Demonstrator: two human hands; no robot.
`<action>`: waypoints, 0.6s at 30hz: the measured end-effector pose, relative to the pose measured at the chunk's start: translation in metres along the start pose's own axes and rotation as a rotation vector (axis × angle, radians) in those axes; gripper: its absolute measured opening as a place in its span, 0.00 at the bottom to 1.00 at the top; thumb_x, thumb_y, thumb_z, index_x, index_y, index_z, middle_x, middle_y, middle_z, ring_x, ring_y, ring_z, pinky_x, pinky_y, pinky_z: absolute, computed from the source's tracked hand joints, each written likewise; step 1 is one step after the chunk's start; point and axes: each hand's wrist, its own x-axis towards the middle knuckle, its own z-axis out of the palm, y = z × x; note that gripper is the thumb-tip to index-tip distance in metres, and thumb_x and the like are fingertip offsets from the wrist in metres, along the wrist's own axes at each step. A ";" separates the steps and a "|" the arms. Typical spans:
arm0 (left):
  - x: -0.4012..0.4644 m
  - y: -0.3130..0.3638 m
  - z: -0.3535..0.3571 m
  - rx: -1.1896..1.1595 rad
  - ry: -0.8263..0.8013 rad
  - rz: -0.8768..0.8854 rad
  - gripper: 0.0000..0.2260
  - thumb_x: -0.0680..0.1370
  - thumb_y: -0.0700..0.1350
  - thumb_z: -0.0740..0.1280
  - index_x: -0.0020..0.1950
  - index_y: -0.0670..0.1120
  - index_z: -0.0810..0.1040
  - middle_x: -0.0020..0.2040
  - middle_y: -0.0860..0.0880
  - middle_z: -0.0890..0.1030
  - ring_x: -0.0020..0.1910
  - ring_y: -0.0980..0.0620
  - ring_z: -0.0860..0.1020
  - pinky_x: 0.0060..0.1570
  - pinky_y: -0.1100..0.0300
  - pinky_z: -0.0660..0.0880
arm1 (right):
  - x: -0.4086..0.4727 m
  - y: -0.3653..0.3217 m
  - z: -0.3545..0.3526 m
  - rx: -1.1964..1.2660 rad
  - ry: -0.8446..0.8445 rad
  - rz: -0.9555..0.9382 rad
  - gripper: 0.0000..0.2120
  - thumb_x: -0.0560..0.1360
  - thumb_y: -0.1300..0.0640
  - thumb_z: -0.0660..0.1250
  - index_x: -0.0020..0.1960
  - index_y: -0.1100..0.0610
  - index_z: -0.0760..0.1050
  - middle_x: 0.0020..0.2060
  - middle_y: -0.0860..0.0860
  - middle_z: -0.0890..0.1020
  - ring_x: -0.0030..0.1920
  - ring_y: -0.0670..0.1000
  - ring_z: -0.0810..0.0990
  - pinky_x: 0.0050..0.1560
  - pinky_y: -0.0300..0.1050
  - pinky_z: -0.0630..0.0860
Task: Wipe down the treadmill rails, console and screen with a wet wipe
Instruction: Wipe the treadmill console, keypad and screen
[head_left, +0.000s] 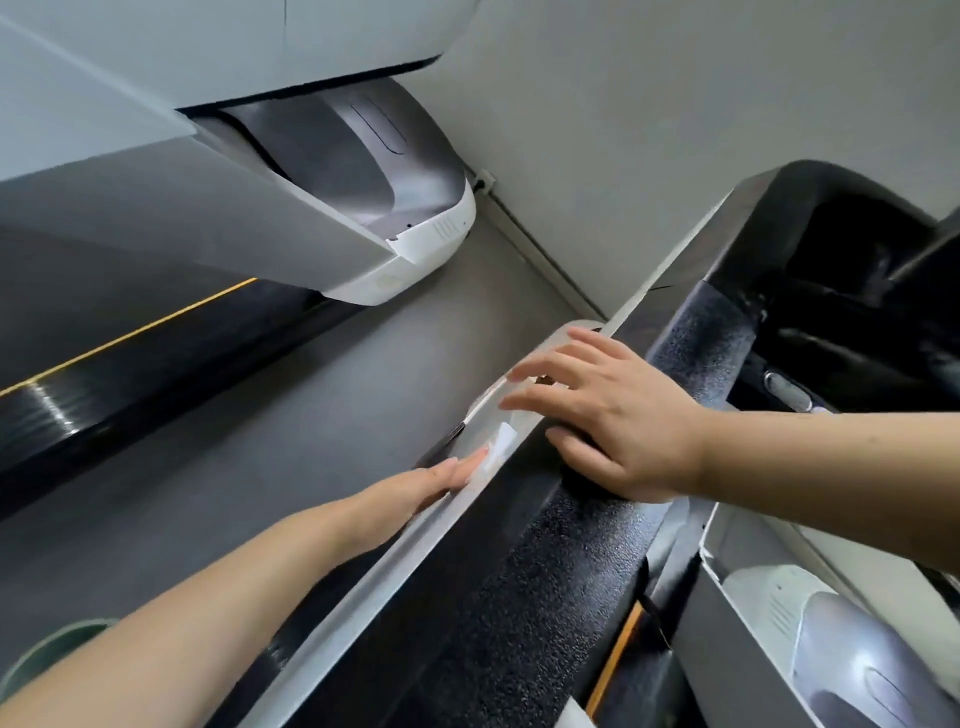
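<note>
Small white wet wipe (500, 448) lying flat on the grey treadmill rail (332, 605), beside the rail's black textured top strip

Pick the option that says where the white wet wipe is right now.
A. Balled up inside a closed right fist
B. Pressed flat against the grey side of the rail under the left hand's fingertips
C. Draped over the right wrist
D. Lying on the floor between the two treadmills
B: the wet wipe lies flat on the grey side of the rail under the straight fingers of the left hand; the right hand rests spread on the rail's top, holding nothing.
</note>
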 end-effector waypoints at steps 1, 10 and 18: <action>0.005 -0.004 -0.001 0.011 0.003 0.001 0.54 0.53 0.83 0.56 0.73 0.55 0.62 0.75 0.55 0.60 0.75 0.55 0.56 0.74 0.53 0.52 | 0.000 -0.001 0.000 0.004 -0.007 0.004 0.21 0.72 0.52 0.53 0.59 0.53 0.78 0.57 0.54 0.79 0.55 0.57 0.77 0.64 0.60 0.67; 0.051 -0.047 -0.011 -0.141 0.009 -0.144 0.47 0.58 0.77 0.60 0.72 0.55 0.66 0.72 0.58 0.64 0.71 0.58 0.62 0.71 0.62 0.55 | 0.000 0.002 -0.002 0.006 -0.033 0.014 0.21 0.72 0.53 0.54 0.61 0.54 0.76 0.58 0.55 0.78 0.55 0.58 0.76 0.66 0.57 0.62; 0.070 -0.054 -0.009 -0.261 -0.006 -0.166 0.17 0.83 0.56 0.45 0.66 0.60 0.68 0.64 0.57 0.71 0.63 0.58 0.70 0.65 0.63 0.61 | -0.001 0.002 -0.001 0.007 -0.072 0.021 0.22 0.72 0.54 0.54 0.62 0.54 0.75 0.60 0.55 0.77 0.57 0.57 0.76 0.67 0.58 0.61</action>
